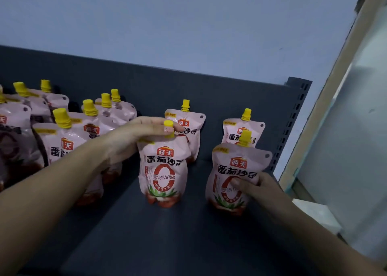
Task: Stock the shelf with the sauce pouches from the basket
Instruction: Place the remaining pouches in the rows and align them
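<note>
On the dark grey metal shelf (pixel 146 223) two pale pink soft plastic sauce pouches with yellow screw caps stand upright at the front. The left hand (pixel 134 137) curls over the top of the middle front pouch (pixel 162 171), its fingers (pixel 167 127) pinching the yellow spout; the right hand (pixel 257 187) wraps its fingers around the lower belly of the pouch to the right (pixel 232 171). One pouch stands behind each, and a crowded group of the same pouches (pixel 69 133) fills the space left of the middle front pouch. These look limp and squashy, likely to buckle or tip (the stiff spout or the full lower half seem the surest holds). The basket is out of view, and the group is cut off at the frame edge.
</note>
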A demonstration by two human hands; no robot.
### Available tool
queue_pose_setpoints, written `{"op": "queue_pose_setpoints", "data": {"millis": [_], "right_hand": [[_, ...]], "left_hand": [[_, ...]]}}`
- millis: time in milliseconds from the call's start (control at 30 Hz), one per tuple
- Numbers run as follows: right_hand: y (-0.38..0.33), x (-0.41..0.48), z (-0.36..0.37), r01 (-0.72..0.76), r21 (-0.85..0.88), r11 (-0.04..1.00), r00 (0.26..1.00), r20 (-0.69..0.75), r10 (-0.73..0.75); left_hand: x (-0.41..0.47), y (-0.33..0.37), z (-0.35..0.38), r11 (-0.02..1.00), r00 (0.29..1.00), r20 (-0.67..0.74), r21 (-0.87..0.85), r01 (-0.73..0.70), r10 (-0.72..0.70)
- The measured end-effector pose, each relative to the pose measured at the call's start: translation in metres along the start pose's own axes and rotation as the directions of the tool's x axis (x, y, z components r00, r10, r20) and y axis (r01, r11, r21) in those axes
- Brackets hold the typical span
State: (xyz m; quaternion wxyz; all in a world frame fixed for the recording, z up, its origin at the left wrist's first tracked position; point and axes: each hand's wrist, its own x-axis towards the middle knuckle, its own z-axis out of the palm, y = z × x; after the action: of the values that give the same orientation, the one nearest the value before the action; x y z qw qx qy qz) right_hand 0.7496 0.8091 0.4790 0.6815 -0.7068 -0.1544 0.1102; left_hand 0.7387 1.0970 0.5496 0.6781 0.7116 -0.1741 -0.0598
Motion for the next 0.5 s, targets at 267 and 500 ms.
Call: {"op": "queue_pose_setpoints", "data": {"millis": [267, 500], "right_hand": [[0.003, 0.005, -0.002, -0.015, 0.044, 0.999, 0.999, 0.045, 0.013], [0.002, 0.007, -0.004, -0.032, 0.015, 0.999, 0.996, 0.082, 0.031]], "left_hand": [[0.002, -0.006, 0.006, 0.997, 0.997, 0.077, 0.064, -0.034, 0.029], [0.003, -0.01, 0.022, 0.989, 0.987, -0.101, 0.084, -0.121, 0.129]]}}
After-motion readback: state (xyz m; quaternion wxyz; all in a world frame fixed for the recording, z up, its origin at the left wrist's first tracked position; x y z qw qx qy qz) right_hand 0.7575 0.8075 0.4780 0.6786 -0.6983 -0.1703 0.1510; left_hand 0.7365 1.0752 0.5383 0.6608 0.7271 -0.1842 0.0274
